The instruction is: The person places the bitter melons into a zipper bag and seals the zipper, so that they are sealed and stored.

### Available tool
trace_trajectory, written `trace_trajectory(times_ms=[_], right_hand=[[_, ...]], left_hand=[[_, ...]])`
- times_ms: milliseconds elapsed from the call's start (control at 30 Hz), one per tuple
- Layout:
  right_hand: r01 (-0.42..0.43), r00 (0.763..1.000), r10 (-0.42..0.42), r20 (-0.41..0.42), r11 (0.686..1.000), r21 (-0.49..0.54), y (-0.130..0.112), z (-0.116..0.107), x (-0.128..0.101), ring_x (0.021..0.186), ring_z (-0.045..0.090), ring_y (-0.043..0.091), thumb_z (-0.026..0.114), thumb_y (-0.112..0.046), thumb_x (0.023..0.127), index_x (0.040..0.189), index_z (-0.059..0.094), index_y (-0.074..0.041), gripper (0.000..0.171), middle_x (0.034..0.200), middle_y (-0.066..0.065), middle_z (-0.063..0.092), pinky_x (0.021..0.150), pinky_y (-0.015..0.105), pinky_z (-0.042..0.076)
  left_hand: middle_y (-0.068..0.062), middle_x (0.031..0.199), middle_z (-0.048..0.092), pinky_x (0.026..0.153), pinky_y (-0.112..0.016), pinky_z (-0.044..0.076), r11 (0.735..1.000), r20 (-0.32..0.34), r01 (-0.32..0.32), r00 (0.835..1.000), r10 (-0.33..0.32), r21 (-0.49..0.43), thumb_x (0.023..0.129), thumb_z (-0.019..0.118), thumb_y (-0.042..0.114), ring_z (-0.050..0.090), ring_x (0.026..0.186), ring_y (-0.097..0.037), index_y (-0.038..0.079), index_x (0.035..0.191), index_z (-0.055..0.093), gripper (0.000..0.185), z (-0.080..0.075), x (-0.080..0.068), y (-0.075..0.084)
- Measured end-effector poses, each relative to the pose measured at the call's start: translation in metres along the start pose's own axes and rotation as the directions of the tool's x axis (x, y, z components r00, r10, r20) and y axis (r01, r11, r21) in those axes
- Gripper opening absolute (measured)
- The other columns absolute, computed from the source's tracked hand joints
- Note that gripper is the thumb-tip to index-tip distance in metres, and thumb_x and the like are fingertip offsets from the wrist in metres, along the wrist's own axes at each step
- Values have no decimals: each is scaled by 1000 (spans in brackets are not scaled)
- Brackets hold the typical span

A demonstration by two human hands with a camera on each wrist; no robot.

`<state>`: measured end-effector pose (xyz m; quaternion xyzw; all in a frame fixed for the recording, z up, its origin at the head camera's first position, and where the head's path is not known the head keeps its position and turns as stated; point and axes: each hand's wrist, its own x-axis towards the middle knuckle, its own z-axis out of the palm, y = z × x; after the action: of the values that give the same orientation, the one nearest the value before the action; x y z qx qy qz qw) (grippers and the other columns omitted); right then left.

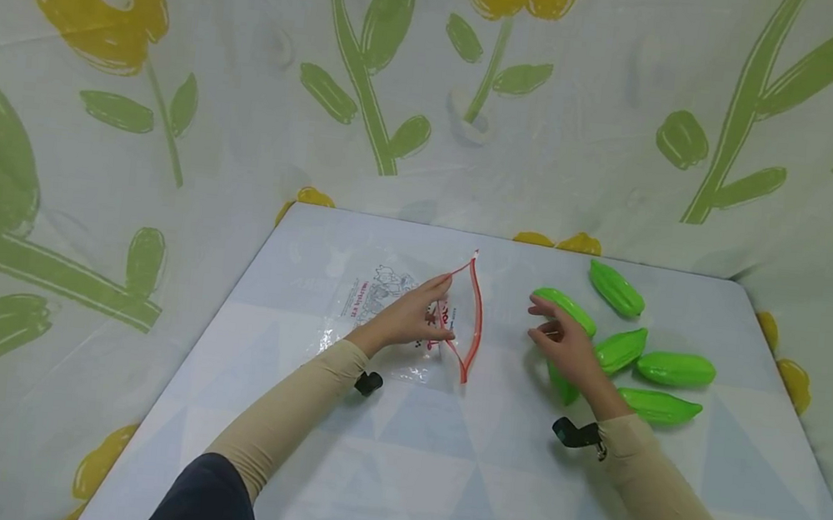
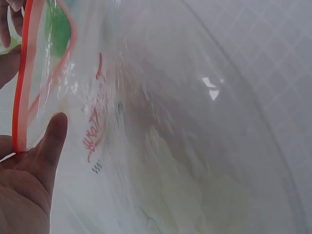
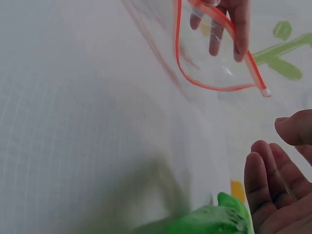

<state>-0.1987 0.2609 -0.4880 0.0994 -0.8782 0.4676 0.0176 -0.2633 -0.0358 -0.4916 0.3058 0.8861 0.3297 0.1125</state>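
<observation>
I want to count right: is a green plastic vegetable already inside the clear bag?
No, the clear red-zippered plastic bag looks empty; the green plastic vegetables lie outside.

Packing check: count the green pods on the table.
6. One at the back, one by the right hand's fingertips, one under that hand, three to its right. None seems hidden.

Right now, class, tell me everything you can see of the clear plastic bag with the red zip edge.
The plastic bag is clear, thin and glossy, with a red zip strip along its mouth and red and dark printing on its side. It lies on the pale table, its mouth held open in a curved slit facing the green toy vegetables. The left hand holds the rim; the right hand is apart from it. It looks empty.
</observation>
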Motion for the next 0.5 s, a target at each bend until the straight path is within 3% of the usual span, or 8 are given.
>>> trace_trajectory(times_ms=[133, 367, 500], right_hand=[[32, 999, -32, -10, 999, -9, 2, -7, -7, 94, 56, 19, 59, -14, 91, 139, 42, -14, 51, 125, 14, 55, 77, 15, 47], [56, 998, -55, -17, 998, 12, -29, -25, -26, 96, 57, 32, 58, -3, 90, 137, 43, -4, 49, 122, 18, 56, 77, 18, 49], [41, 999, -41, -24, 999, -11, -13, -31, -29, 96, 57, 31, 58, -6, 91, 138, 42, -6, 50, 123, 18, 55, 77, 16, 48]], left_hand=[[11, 155, 5, 93, -27, 47, 1000, -9, 2, 1000, -2, 1, 74, 76, 42, 56, 110, -18, 12, 150, 16, 101, 1, -1, 0], [8, 156, 5, 93, -26, 47, 1000, -17, 13, 1000, -13, 8, 74, 75, 43, 52, 115, -18, 14, 150, 16, 101, 1, -2, 0], [2, 156, 8, 94, -28, 47, 1000, -17, 9, 1000, -9, 11, 74, 76, 41, 53, 115, -19, 12, 150, 17, 100, 1, -2, 2]])
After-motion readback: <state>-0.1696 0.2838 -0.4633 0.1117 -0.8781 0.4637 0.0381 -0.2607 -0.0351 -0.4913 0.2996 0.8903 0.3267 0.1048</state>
